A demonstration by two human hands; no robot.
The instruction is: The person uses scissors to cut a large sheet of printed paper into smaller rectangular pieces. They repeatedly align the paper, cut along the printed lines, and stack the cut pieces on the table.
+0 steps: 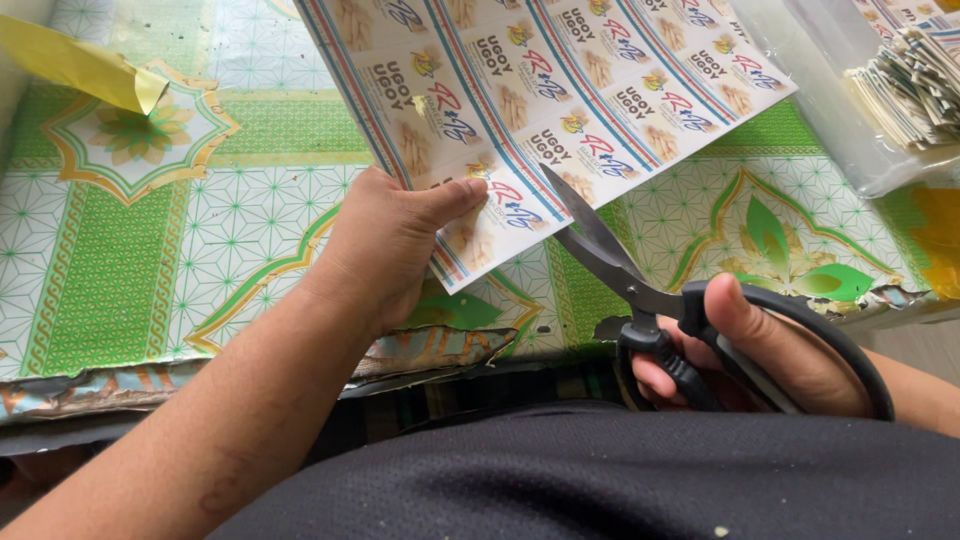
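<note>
We have the printed label sheet (560, 90) held up over the counter (130, 250), its near corner pinched in our left hand (385, 245), thumb pressed on top of the paper and fingers closed beneath it. The scissors (640, 290) sit in our right hand (770, 350), which is wrapped through the black handles, and the blades meet the sheet's lower edge just beside that thumb. The nearness is the main risk, we think: a long snip could nick the thumb. The sheet is also tilted and hangs mostly unsupported, so it could sag or twist and pull the cut off the coloured line between labels, slicing into a print. Well off to the right, a stack of cut labels (915, 85) lies in a clear tray (800, 60); a yellow strip (80, 65) curls at far left.
</note>
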